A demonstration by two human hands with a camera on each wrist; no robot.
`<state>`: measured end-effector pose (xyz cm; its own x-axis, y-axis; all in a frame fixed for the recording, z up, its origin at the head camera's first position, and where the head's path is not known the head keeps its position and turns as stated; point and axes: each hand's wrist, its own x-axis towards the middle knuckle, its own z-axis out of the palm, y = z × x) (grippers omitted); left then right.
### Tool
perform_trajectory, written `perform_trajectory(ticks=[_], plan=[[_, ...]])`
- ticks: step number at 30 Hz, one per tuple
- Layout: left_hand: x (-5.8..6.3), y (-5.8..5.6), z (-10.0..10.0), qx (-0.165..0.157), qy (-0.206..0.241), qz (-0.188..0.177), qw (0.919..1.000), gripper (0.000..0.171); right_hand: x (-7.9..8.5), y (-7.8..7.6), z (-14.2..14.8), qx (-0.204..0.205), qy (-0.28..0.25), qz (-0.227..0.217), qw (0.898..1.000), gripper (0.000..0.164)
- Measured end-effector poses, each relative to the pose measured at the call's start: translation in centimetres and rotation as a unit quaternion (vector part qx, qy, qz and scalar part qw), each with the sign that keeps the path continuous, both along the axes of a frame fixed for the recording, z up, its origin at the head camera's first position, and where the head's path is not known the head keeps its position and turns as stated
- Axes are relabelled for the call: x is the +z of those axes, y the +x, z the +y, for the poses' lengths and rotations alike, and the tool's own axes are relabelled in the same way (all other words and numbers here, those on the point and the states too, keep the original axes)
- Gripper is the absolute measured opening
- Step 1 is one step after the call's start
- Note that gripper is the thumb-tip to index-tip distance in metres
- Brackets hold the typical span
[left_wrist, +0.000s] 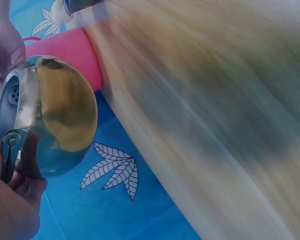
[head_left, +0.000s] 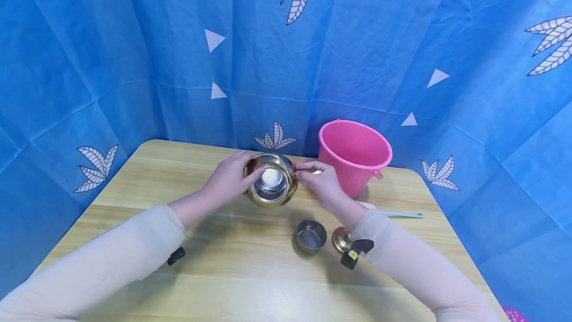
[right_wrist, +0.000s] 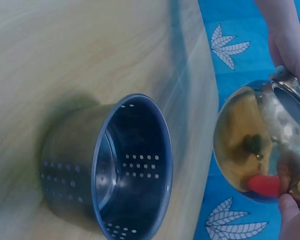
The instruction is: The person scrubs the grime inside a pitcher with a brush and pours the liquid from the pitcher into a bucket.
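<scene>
A shiny gold-coloured teapot [head_left: 264, 201] without its lid is held up above the table, its round mouth turned toward me. My left hand [head_left: 230, 177] grips its left side, thumb over the rim, by a metal handle bracket [left_wrist: 12, 150]. On the opposite side my right hand [head_left: 323, 185] pinches the pot with thumb and fingers. Strainer holes [left_wrist: 14, 94] show inside the pot in the left wrist view. Below, a perforated steel strainer basket [head_left: 311, 236] stands upright on the table, also large in the right wrist view. A gold-coloured lid [head_left: 340, 239] lies by my right wrist, partly covered.
A pink bucket [head_left: 353, 178] stands at the back right, just behind my right hand. A tool with a teal handle [head_left: 404, 214] lies on the wooden table [head_left: 178, 282], partly hidden by my right forearm. A blue patterned curtain [head_left: 187, 53] surrounds the table's back and sides.
</scene>
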<state>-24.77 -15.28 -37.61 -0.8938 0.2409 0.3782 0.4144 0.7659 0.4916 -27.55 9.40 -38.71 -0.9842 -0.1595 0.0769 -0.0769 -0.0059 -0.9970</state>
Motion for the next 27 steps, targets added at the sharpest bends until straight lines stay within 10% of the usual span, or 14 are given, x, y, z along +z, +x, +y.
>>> perform_trajectory(ticks=[6,27], plan=[[-0.4,0.3,-0.3,0.004,0.004,0.000,1.0000,0.027,-0.6,0.0,-0.3,0.009,-0.021,-0.018,1.000,0.032],[-1.9,0.9,-1.7,0.013,0.003,-0.024,0.9996,0.041,-2.0,0.7,-1.9,0.009,-0.050,-0.067,0.996,0.033]])
